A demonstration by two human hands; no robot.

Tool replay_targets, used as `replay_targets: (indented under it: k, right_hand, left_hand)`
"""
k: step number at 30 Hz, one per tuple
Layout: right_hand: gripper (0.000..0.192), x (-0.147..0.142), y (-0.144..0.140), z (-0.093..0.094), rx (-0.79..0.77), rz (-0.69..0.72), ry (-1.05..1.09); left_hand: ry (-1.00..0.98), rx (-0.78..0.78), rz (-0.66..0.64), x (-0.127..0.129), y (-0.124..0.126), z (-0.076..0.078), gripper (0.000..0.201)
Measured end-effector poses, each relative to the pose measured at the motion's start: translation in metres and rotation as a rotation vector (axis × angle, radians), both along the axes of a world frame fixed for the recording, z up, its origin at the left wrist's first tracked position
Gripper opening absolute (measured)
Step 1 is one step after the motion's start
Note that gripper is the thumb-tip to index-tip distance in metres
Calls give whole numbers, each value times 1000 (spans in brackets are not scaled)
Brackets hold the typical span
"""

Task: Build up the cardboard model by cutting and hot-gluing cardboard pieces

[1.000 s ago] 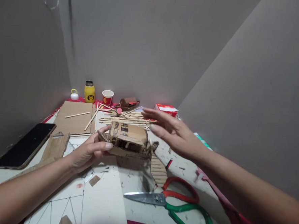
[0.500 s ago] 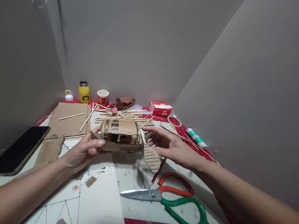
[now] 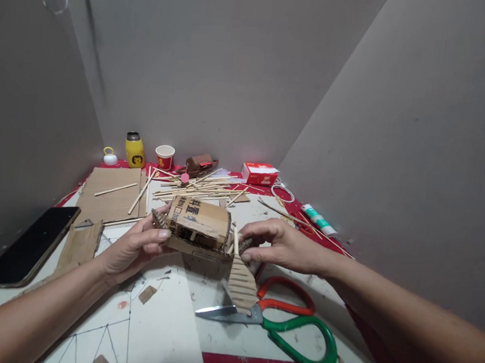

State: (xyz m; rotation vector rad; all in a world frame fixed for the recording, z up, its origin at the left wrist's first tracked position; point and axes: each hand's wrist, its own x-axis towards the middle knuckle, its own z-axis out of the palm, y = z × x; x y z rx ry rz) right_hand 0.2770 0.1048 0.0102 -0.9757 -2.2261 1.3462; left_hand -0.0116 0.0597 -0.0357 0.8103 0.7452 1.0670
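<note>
A cardboard model boat [image 3: 201, 216] with a curved, printed canopy is held above the table, its right end tilted down. My left hand [image 3: 146, 241] is closed on the boat's left end, thumb on the near side. At the right end, my right hand [image 3: 274, 241] is closed with thumb and fingers on the hull edge, beside the oar; part of its grip is hidden. The oar [image 3: 242, 285] has a stick shaft and a corrugated cardboard blade, which hangs over the blades of the scissors [image 3: 299, 322] with orange and green handles.
Wooden sticks [image 3: 201, 190] lie piled behind the boat. At the left are a phone [image 3: 25, 245] and cardboard sheets [image 3: 110, 195]. A yellow bottle [image 3: 135, 152], paper cup [image 3: 164, 157], red box [image 3: 260, 174] and glue tube [image 3: 319, 220] stand or lie farther back.
The boat has tilted, its right end dropping and coming nearer. The oar blade has swung down over the scissors. My right hand has moved slightly lower with it; my left hand stays nearly in place.
</note>
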Motion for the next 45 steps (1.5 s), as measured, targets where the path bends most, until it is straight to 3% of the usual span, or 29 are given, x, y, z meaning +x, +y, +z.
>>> replay_targets:
  k: [7, 17, 30, 35, 45]
  right_hand:
    - [23, 15, 2, -1, -24, -95, 42]
    - [38, 74, 34, -2, 31, -501, 107]
    - [27, 143, 86, -9, 96, -789, 192]
    - [20, 153, 114, -13, 86, -813, 161]
    - [34, 152, 137, -26, -16, -722, 33]
  left_hand:
    - [33, 48, -84, 1, 1, 3, 78]
    - [149, -28, -101, -1, 3, 5, 65]
    - [193, -54, -129, 0, 4, -1, 53]
    - [187, -49, -139, -1, 4, -3, 52]
    - [192, -47, -201, -7, 10, -12, 55]
